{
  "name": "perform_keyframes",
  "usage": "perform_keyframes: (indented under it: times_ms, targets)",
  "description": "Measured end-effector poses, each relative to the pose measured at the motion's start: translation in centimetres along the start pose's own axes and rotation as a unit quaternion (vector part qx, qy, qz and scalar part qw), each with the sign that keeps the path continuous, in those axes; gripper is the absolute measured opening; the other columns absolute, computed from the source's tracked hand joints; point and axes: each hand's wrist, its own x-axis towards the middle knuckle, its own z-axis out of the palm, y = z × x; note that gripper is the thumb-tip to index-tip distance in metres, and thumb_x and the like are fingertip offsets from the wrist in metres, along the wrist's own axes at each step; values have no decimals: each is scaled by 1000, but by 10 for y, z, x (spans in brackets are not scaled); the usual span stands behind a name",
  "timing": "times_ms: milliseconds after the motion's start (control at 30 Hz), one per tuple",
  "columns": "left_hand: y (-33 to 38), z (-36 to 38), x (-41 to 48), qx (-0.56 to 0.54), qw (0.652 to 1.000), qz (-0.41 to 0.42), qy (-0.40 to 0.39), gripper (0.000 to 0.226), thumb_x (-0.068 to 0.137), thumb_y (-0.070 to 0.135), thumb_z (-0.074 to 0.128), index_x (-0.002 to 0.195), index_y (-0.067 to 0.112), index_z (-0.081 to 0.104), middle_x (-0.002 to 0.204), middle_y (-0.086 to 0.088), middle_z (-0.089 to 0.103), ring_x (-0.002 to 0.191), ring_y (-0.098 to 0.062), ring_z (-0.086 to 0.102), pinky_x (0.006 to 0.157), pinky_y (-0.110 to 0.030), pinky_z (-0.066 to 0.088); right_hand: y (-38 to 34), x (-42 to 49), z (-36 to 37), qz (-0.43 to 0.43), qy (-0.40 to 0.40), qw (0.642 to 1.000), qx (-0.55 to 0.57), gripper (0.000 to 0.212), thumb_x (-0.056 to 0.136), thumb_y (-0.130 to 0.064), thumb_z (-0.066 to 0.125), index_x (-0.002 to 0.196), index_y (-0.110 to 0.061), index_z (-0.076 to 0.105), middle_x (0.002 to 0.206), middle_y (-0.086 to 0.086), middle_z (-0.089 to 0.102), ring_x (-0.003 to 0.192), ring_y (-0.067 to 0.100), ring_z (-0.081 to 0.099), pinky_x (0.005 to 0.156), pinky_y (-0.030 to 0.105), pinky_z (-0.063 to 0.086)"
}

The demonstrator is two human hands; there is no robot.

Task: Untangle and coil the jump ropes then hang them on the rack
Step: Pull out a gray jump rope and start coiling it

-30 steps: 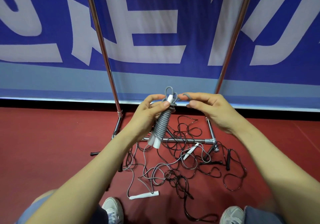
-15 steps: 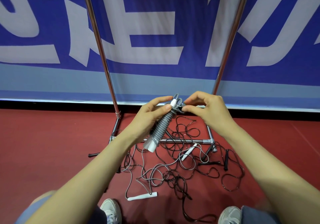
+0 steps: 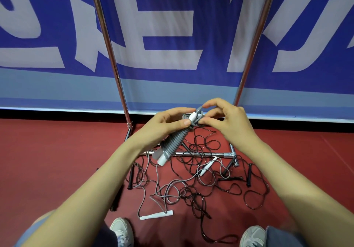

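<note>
Grey rope (image 3: pixel 175 139), wound in tight turns round its white handles, is gripped in the left hand (image 3: pixel 162 128). The thumb is pressed on the upper turns and the fingers are curled behind the bundle. The bundle is tilted, its lower end pointing down past the left wrist and its upper end lying between the two hands. At that upper end a loose loop of the same rope is pinched by the right hand (image 3: pixel 226 120) between thumb and forefinger, the other fingers curled beside them. The fingertips of both hands are brought close together there. One white handle tip is seen just beside the left thumb, and another sticks out below the left palm.

Beneath both hands a tangle (image 3: pixel 191 187) of black and grey ropes is spread on the red floor (image 3: pixel 57 160), with black handles under the right forearm and a white handle (image 3: pixel 156 214) between the forearms. The rack (image 3: pixel 108 45) is stood just beyond the hands, its base bar under them and an upright rising past each hand. A blue and white banner (image 3: pixel 172 26) is hung behind it. Two shoes (image 3: pixel 122 231) are seen between the forearms.
</note>
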Motion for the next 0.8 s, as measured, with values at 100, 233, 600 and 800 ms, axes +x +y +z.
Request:
perform_keyframes:
  times_ms: [100, 233, 600, 800]
  targets:
    - [1, 0, -1, 45, 999, 4, -9, 35, 89, 12, 60, 124, 18, 61, 114, 0, 69, 104, -15, 65, 95, -24, 49, 1, 0, 2, -3, -1, 1000, -8, 40, 78, -14, 78, 115, -24, 67, 73, -10, 72, 74, 10, 66, 77, 16, 49]
    - [-2, -2, -1, 21, 1000, -13, -19, 39, 88, 13, 64, 127, 12, 60, 118, -7, 67, 106, -18, 63, 100, -32, 46, 0, -3, 7, -15, 17, 1000, -2, 23, 78, -6, 76, 93, -22, 69, 70, -7, 69, 58, 7, 67, 67, 17, 51]
    - [4, -5, 1, -99, 994, -34, -8, 33, 79, 18, 56, 111, 14, 64, 91, 0, 73, 79, -12, 66, 76, -21, 53, -8, -3, 5, -16, -48, 989, 136, 44, 85, -1, 69, 110, -36, 60, 91, -7, 72, 82, 11, 70, 84, 25, 52]
    - [-4, 0, 4, -122, 992, -41, -14, 33, 85, 15, 60, 117, 11, 62, 93, -4, 71, 80, -15, 63, 77, -23, 51, -4, -1, 3, 12, -2, 984, 176, 37, 75, -2, 78, 98, -27, 65, 87, -7, 73, 87, 10, 69, 82, 24, 52]
